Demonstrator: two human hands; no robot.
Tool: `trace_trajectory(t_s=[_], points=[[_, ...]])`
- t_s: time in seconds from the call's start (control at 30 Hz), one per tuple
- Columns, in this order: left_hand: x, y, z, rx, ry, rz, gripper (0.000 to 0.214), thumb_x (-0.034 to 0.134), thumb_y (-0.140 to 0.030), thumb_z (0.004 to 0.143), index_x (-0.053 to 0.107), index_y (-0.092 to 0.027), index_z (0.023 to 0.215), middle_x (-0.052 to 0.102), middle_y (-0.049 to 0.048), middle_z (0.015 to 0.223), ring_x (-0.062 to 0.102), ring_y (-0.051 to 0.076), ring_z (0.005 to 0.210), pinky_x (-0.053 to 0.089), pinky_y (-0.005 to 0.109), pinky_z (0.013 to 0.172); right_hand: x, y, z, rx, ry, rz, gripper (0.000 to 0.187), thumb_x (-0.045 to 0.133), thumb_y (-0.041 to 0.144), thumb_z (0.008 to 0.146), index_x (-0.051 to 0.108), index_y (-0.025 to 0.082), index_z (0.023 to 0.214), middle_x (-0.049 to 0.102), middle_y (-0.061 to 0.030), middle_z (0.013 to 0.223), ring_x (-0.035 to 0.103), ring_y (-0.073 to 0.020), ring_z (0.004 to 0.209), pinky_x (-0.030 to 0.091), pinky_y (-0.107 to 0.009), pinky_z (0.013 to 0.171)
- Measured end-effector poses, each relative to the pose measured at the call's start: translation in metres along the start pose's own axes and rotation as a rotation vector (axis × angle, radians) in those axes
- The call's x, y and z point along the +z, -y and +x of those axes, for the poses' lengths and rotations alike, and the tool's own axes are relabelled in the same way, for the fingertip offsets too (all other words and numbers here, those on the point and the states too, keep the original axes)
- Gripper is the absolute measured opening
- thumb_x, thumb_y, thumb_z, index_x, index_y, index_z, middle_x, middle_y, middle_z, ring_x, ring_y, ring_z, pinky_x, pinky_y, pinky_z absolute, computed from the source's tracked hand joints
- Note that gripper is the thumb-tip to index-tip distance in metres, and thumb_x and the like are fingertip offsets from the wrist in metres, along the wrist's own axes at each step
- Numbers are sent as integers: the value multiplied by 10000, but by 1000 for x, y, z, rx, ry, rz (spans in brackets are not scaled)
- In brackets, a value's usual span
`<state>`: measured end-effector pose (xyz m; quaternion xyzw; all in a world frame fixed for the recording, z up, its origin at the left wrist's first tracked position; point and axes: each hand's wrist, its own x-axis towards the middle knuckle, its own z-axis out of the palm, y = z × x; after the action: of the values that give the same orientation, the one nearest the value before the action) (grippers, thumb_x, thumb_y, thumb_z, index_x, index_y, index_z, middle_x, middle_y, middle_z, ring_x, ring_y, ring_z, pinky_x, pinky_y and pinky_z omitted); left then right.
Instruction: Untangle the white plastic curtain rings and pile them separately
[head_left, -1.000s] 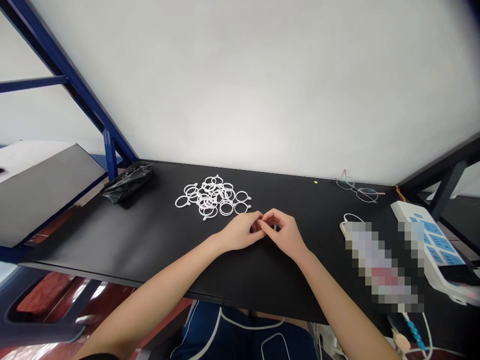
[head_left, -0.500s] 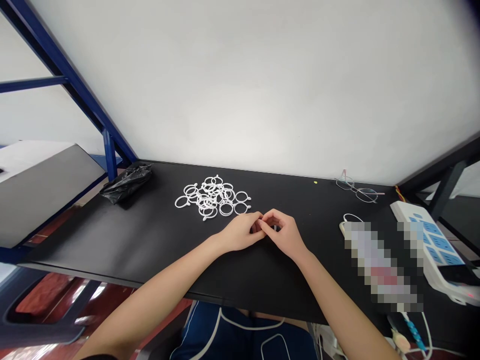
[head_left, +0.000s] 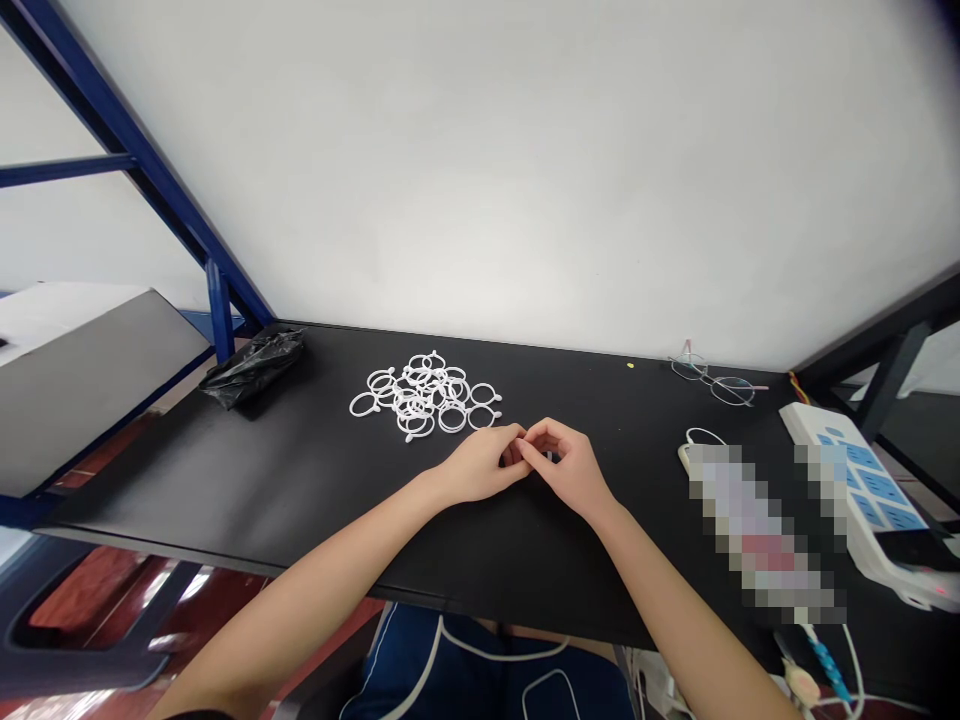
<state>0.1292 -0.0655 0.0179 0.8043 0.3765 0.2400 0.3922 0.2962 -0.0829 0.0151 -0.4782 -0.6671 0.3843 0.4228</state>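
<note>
Over the middle of the black table, my left hand (head_left: pixel 484 464) and my right hand (head_left: pixel 571 468) meet at the fingertips, both closed in a pinch. Inside the curl of my right fingers shows a small piece of a white curtain ring (head_left: pixel 550 456); the rest of it is hidden by the hands. What the left fingertips grip, if anything, is covered. Just beyond my left hand lies a loose pile of white curtain rings (head_left: pixel 452 430), overlapping one another, each with a small eyelet tab.
A crumpled black plastic bag (head_left: pixel 255 368) lies at the table's left end. On the right are eyeglasses (head_left: pixel 733 391), a blurred-out phone (head_left: pixel 761 530) with a cable, and a white power strip (head_left: pixel 862 490). A white wall (head_left: pixel 510 180) rises behind the black table (head_left: pixel 300 480).
</note>
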Motion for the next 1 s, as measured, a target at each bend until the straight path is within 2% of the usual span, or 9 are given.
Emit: trace_trajectory(t_s=[1.0], points=[[1,1,0,7,-5,40,95,538,-272,838,514,-182,820,609,-8,717,571,123,620,402,230,561,0,-1,1,10,3,16,132,640,281,826,584,203,735,646,-9,713,641,-162,667,514,-283,642]])
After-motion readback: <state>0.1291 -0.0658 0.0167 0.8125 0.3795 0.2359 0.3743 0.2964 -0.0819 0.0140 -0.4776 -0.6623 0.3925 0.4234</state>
